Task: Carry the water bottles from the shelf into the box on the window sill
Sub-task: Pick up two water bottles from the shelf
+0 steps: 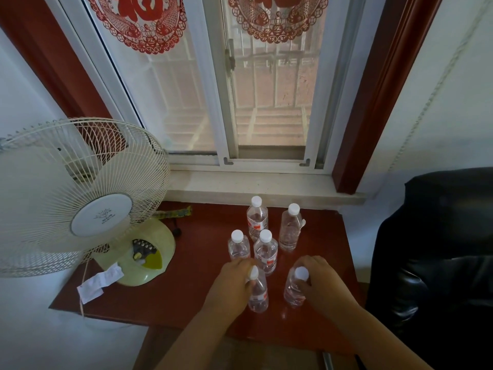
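Note:
Several clear water bottles with white caps stand on a dark red shelf top below the window. My left hand is wrapped around the neck of the near-left bottle. My right hand grips the near-right bottle just under its cap. Behind them stand a bottle at the left, one in the middle, and two further back. The pale stone window sill runs behind the shelf. No box shows in this view.
A cream table fan stands on the left part of the shelf top, with a white paper tag hanging at its base. A black leather chair is close on the right. Red paper cut-outs decorate the window panes.

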`<state>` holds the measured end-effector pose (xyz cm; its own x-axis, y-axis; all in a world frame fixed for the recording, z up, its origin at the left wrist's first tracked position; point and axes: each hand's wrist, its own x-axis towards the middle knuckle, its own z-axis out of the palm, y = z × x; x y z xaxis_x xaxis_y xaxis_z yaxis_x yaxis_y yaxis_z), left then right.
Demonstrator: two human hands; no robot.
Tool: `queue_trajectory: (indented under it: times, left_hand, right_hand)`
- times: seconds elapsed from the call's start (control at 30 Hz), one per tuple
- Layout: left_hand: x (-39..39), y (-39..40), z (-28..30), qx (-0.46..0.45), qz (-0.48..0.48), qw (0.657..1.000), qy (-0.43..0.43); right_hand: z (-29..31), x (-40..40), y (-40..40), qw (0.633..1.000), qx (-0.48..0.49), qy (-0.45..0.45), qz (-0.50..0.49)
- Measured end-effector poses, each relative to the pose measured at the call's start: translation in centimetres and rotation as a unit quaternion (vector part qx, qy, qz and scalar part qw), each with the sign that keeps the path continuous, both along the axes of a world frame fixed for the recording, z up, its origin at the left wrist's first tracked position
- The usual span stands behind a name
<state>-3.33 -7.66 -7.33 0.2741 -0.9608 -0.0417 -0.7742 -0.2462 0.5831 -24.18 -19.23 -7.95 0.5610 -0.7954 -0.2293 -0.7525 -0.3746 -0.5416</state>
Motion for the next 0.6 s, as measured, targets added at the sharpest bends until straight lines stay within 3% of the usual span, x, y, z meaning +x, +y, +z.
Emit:
queue_trajectory:
  times: [0.1, 0.47, 0.6]
  left_hand:
    - [-0.1, -0.1, -0.1, -0.010, 0.008, 1.000, 0.015]
    - [-0.6, 0.2, -2.0, 0.059, 0.019, 0.992, 0.111]
    - [-0.8, 0.3, -2.8, 0.067, 0.049, 0.987, 0.138]
  right_hand:
    - [-0.9, -0.5, 0.3, 0.998, -0.003, -0.045, -0.036]
    - [-5.8, -1.5, -0.1, 0.992, 0.095, -0.060, -0.066]
    - [-4.9, -0.6, 0.4, 0.988, 0.094, -0.080, -0.095]
